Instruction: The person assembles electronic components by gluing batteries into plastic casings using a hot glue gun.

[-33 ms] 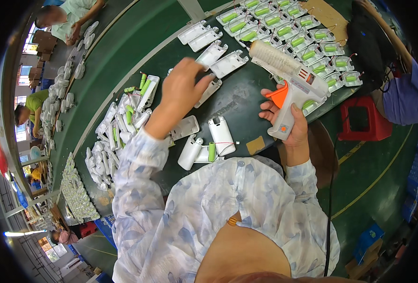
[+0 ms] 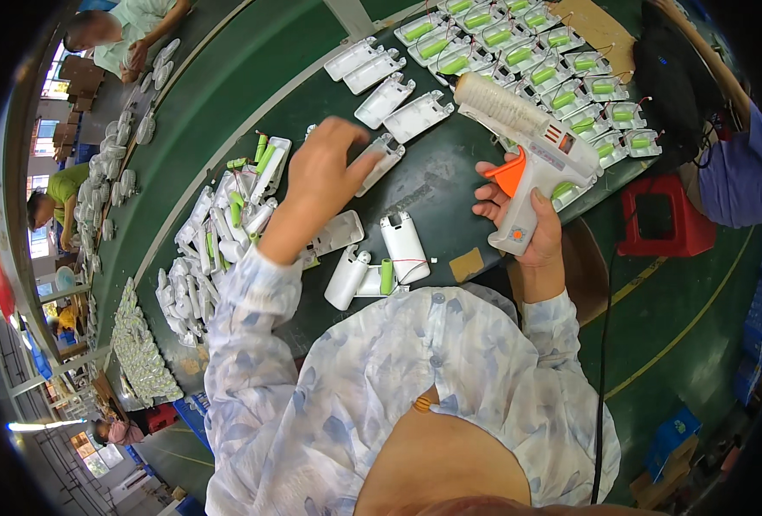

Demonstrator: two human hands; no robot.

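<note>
My right hand (image 2: 540, 232) is wrapped round the handle of a white hot glue gun (image 2: 536, 163) with an orange trigger. The gun's nozzle end points away toward the far side of the table. My left hand (image 2: 325, 185), slightly blurred, is over the left part of the table with its thumb apart from the fingers and nothing seen in it. By its thumb lies a white plastic shell (image 2: 383, 162), partly hidden. Farther off, several more white shells (image 2: 419, 116) lie in a loose row. Nearer me are a white casing (image 2: 405, 245) and a green battery cell (image 2: 387, 277) with a red wire.
A pile of white casings (image 2: 174, 292) with green cells lies at the left. At the far right stand rows of shells with green batteries (image 2: 518, 56). A red stool (image 2: 665, 219) is beside the table, near another person (image 2: 738, 172). A black cable (image 2: 603, 370) hangs down at the right.
My left hand has shifted slightly left and down, uncovering more of the white shells beside it. The right hand and glue gun stay in place.
</note>
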